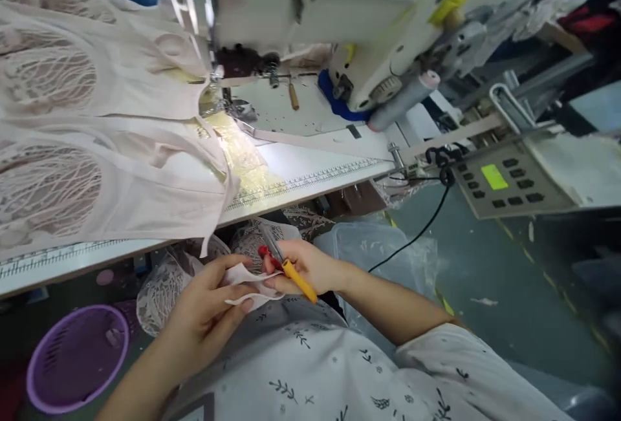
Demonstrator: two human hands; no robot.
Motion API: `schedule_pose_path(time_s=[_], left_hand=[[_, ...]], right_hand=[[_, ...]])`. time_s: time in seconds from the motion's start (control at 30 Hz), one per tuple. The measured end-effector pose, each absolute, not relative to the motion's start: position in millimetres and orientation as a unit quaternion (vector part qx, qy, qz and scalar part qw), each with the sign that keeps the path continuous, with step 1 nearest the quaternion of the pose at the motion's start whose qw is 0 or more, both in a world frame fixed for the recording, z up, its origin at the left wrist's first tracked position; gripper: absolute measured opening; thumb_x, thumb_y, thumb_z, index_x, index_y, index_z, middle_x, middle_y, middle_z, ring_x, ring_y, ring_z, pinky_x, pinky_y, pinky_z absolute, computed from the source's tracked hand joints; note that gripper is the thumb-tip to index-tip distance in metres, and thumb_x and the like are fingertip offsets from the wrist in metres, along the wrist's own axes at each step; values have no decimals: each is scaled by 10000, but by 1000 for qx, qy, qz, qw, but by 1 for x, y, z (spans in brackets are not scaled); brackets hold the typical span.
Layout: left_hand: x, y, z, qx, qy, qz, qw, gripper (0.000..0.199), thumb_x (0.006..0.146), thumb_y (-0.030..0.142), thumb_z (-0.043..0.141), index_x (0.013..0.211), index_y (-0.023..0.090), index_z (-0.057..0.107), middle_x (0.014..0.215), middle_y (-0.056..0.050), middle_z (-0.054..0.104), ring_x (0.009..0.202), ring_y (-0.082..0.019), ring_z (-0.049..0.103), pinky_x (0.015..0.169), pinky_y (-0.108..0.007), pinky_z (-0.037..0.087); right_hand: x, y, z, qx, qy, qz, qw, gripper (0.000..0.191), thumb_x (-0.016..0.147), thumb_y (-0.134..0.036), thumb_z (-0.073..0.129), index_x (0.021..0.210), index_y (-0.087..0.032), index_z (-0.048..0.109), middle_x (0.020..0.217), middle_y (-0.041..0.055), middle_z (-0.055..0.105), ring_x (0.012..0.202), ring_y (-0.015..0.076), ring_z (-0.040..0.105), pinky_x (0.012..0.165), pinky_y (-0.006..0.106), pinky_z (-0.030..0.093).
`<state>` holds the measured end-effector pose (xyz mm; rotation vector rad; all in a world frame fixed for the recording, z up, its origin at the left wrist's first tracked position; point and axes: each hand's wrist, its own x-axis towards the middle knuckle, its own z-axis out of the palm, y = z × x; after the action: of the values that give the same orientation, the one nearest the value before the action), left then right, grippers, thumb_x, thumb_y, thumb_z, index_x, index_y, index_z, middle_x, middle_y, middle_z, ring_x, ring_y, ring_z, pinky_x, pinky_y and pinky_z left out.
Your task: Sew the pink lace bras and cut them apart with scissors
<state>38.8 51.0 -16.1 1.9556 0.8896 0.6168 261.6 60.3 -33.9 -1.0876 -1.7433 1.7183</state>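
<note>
My left hand (206,311) pinches a folded piece of pale pink fabric (250,288) between thumb and fingers, low in front of my body. Closed around a tool with a yellow handle (299,282) and a metal shaft or blade, my right hand (308,266) also meets the fabric's right edge. A red part shows beside the tool at my fingers; its exact kind I cannot make out. On the table's left side lie pale pink garments (155,194) with lacy strands, one strap hanging over the front edge above my left hand.
A sewing machine (272,13) stands over the white table (310,156), which has a ruler strip along its front edge. A control panel (514,178) with a dangling black cable is at right. Below are a purple basket (36,376) and a clear plastic bin (359,240).
</note>
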Motion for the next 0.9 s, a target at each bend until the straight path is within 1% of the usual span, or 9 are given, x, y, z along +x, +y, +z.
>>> schedule_pose_path(time_s=[0.13,0.23,0.33,0.4,0.5,0.57,0.67,0.8,0.9], left_hand=[[39,67,-13,807,320,98,487,230,889,273,492,890,268,722,1265,-63,558,1108,-234,557,935,-320,451],[42,81,-8,789,293,-3,540,241,884,316,497,828,232,716,1102,-65,634,965,-211,608,835,-272,487],[48,88,2,807,282,-39,518,275,876,350,497,738,206,686,891,-53,627,829,-187,600,736,-246,489],[53,88,11,841,274,-34,465,308,894,338,462,710,212,675,806,-40,572,784,-172,580,710,-241,476],[66,80,20,893,291,32,342,278,903,284,432,848,228,699,800,-42,518,724,-157,555,636,-237,458],[77,72,19,917,294,82,256,258,890,239,439,917,198,693,810,-54,515,666,-146,546,569,-230,447],[98,58,8,940,266,121,178,287,883,155,391,845,147,675,779,-69,552,608,-141,551,525,-229,452],[122,46,-6,961,202,111,154,359,878,99,347,645,177,609,724,-60,599,587,-144,556,556,-244,474],[125,47,-8,945,205,109,228,281,883,130,373,791,178,635,758,-55,609,612,-138,581,563,-229,483]], right_hand=[[281,59,-31,-390,-709,533,247,308,769,-387,544,652,-204,325,627,-47,338,572,91,289,515,212,290],[291,62,-23,-336,-761,505,233,245,746,-275,528,652,-206,313,657,-33,362,597,100,319,554,223,301],[295,66,-14,-341,-785,485,180,261,734,-220,551,653,-206,303,680,-27,391,617,104,355,577,220,313],[297,67,-12,-402,-783,459,123,282,751,-218,568,645,-204,308,678,-27,420,612,104,375,567,217,306],[299,68,-15,-527,-745,407,45,275,757,-231,599,652,-201,347,672,-21,481,609,116,426,544,222,297],[299,67,-20,-580,-718,384,36,216,750,-222,605,697,-198,396,710,0,535,645,141,489,549,230,313],[297,66,-28,-619,-696,361,56,154,736,-178,593,824,-178,467,890,71,600,806,210,574,615,259,370],[296,70,-36,-641,-681,349,65,238,686,-107,587,908,-136,504,967,150,605,890,297,595,649,311,411],[304,74,-38,-624,-680,377,76,181,688,-106,589,847,-145,513,879,117,620,818,267,607,631,300,421]])
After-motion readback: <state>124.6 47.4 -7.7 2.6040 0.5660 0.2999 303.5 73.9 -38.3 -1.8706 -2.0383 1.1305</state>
